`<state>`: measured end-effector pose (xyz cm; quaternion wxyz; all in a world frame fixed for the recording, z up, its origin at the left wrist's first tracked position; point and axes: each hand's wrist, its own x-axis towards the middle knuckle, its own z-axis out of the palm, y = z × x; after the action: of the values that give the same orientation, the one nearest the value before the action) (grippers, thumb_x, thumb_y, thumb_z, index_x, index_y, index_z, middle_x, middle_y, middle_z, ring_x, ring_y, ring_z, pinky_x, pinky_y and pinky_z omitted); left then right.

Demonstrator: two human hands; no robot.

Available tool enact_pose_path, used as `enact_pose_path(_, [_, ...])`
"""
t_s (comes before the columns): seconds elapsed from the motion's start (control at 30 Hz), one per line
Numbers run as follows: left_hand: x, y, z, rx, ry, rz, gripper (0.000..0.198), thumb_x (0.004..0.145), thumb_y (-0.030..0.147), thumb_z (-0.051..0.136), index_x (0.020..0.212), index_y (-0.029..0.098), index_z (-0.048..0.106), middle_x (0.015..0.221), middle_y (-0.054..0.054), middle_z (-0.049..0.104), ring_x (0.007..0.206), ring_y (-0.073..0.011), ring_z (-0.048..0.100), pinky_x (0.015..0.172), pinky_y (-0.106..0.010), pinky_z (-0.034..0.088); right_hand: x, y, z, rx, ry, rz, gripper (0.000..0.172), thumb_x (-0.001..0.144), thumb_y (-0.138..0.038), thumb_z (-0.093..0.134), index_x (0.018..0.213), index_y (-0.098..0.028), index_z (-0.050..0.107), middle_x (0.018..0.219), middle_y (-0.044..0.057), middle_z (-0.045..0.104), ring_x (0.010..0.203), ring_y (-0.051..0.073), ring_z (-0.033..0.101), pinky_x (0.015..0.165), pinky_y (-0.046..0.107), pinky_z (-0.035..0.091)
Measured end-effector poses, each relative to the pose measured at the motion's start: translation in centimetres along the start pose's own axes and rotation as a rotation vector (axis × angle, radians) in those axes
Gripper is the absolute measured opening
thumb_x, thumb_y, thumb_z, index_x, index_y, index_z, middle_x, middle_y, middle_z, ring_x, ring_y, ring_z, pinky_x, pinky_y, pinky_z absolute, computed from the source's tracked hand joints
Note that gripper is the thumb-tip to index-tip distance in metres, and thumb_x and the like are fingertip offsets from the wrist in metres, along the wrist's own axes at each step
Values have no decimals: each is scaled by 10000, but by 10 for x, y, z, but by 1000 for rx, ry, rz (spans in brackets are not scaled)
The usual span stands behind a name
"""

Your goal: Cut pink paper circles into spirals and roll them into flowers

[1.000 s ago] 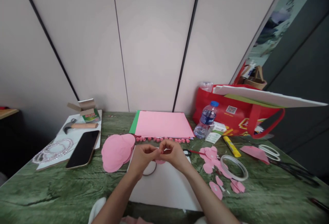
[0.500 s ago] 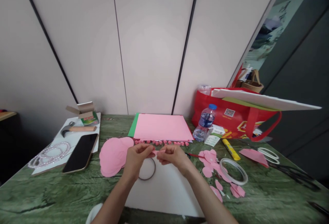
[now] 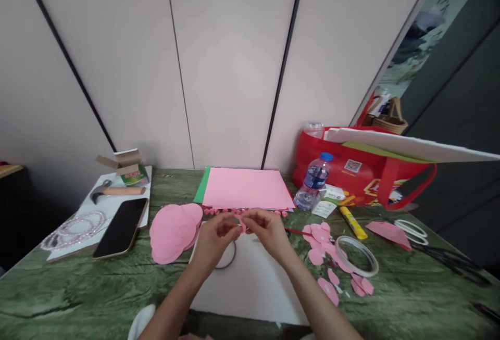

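A small piece of pink paper is pinched between my two hands, above a white board. On its left side, my left hand grips it with thumb and fingertips. My right hand closes on the other side, fingertips bent over the paper. Most of the piece is hidden by my fingers. A thin dark ring lies on the board below my left hand, partly covered by it. Behind my hands runs a row of small pink rolled pieces.
Left: pink paper cut-outs, a phone, a hammer, bead strings. At the back are pink sheets. Right: a water bottle, glue stick, tape roll, pink petals, scissors, red bag.
My hands have risen slightly in the view and their fingers have shifted on the pink paper, the right fingertips now bent over it. The camera view has shifted a little.
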<state>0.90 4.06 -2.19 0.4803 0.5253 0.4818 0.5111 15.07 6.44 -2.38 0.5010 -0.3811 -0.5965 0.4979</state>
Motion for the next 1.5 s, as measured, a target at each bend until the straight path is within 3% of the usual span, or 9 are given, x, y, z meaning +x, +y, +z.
enact_pose_path(0.2, [-1, 5, 0, -28, -19, -17, 232, 614, 215, 659, 824, 133, 605, 711, -52, 672, 637, -165, 621, 600, -282, 505, -4, -9, 1, -248, -38, -234, 121, 749, -242, 556, 763, -194, 665, 708, 23, 645, 620, 131, 583, 563, 230, 473])
enact_pose_path(0.47, [-4, 13, 4, -22, 3, -38, 136, 590, 217, 676, 672, 132, 610, 617, -22, 649, 594, -149, 606, 570, -253, 489, -6, -8, 6, -261, -33, -238, 91, 758, -217, 540, 753, -187, 626, 701, 14, 636, 626, 136, 590, 581, 243, 482])
enact_pose_path(0.67, [-4, 9, 2, -76, 53, -85, 160, 617, 260, 671, 624, 106, 629, 578, -49, 650, 571, -156, 602, 599, -283, 491, -6, -5, 10, -207, 52, -215, 114, 753, -261, 538, 790, -186, 616, 765, 32, 619, 680, 140, 578, 585, 242, 482])
enact_pose_path(0.8, [-2, 8, 1, -347, 169, -140, 166, 584, 258, 700, 618, 105, 646, 614, -45, 663, 623, -157, 615, 691, -304, 489, -6, -1, 14, -113, 132, -97, 161, 746, -317, 546, 738, -165, 600, 680, 27, 607, 615, 132, 559, 569, 252, 471])
enact_pose_path(0.9, [-1, 8, 1, -473, 251, -166, 173, 559, 258, 717, 592, 105, 643, 643, -53, 672, 665, -152, 618, 684, -260, 474, -9, 0, 22, 77, -17, 155, 233, 650, -368, 643, 681, -141, 596, 585, 17, 599, 520, 121, 549, 537, 267, 471])
enact_pose_path(1.0, [-2, 8, 3, -490, 260, -228, 190, 545, 266, 727, 608, 106, 647, 657, -62, 676, 640, -146, 611, 600, -233, 460, -14, -1, 31, 337, -150, 362, 331, 582, -413, 690, 713, -116, 627, 626, 43, 630, 548, 134, 585, 570, 294, 488])
enact_pose_path(1.17, [-3, 7, 6, -481, 256, -240, 179, 534, 251, 734, 609, 113, 649, 641, -50, 672, 646, -142, 610, 597, -220, 454, -16, -2, 37, 555, -107, 414, 314, 534, -364, 742, 682, -107, 640, 632, 37, 631, 563, 113, 585, 566, 254, 486])
enact_pose_path(1.5, [-4, 9, 7, -485, 222, -239, 183, 557, 259, 721, 623, 108, 641, 680, -70, 680, 687, -161, 620, 632, -249, 472, -16, -1, 35, 652, -128, 459, 269, 538, -322, 748, 660, -105, 644, 641, 35, 645, 558, 97, 594, 563, 219, 491])
